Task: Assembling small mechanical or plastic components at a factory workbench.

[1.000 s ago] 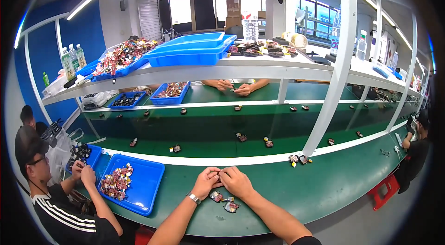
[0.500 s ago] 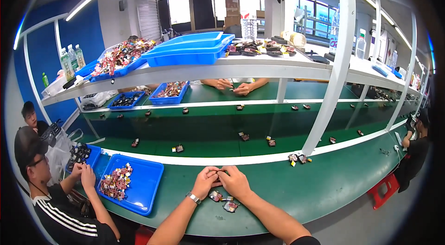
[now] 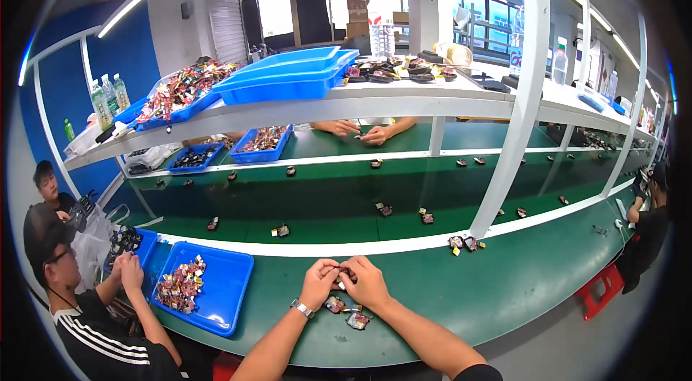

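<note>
My left hand [image 3: 319, 284], with a metal-banded watch [image 3: 303, 308] on its wrist, and my right hand [image 3: 366, 284] meet over the green worktop. Their closed fingers pinch a small dark piece [image 3: 347, 273] between them, mostly covered by the fingertips. Just below the hands lie small red-and-black parts with pale tags: one part [image 3: 334, 304] close to my left fingers, another part [image 3: 358, 320] a little nearer to me. To the left, a blue tray [image 3: 234, 287] holds a heap of similar reddish parts [image 3: 182, 286].
A white rail [image 3: 375, 246] separates the worktop from a green conveyor belt [image 3: 324, 197] carrying scattered parts. Two parts [image 3: 463, 244] sit by a white post [image 3: 508, 121]. Overhead runs a shelf [image 3: 404, 107] with blue trays. A co-worker [image 3: 94, 309] sits at left; another person's hands [image 3: 367, 132] work opposite.
Parts on the belt have drifted slightly right. My fingers have shifted a little around the dark piece, while the parts below my hands stay put. The left co-worker's hands have moved slightly.
</note>
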`<state>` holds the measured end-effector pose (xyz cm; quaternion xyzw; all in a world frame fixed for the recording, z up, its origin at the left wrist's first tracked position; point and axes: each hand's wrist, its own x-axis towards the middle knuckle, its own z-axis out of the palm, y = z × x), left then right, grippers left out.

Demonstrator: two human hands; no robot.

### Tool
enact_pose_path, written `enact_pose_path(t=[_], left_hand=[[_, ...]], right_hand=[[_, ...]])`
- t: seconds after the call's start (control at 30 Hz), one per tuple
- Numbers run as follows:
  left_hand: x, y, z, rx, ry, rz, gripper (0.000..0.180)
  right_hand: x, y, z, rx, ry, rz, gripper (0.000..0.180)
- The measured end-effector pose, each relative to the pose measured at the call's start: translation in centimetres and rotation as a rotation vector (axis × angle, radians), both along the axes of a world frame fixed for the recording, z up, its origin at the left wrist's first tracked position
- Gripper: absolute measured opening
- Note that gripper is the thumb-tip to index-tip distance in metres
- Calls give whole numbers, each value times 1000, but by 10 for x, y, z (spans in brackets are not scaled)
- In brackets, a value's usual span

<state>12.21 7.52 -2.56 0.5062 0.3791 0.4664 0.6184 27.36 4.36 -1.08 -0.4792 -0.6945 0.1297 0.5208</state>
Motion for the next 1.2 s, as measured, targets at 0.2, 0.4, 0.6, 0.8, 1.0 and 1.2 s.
enact_pose_path(t=[0.2,0.4,0.6,0.8,1.0,1.2], left_hand=[[-3,4,-8,39,43,-9,12],[-5,2,-1,7,-32,-76,19],[-9,3,-4,19,-57,-146,24],[-9,5,-6,-25,-119,-122,25],[-10,8,-1,-67,-186,-178,32],[-6,5,8,-27,-153,-172,40]], right_hand=[[-1,-2,-2,24,-1,1,14],[-2,-1,-3,205,-228,-101,10],[-5,-4,-4,179,-265,-141,10],[-9,-10,2,126,-268,-151,18],[1,9,1,94,-220,-91,31],[74,83,-2,-26,-205,-380,37]])
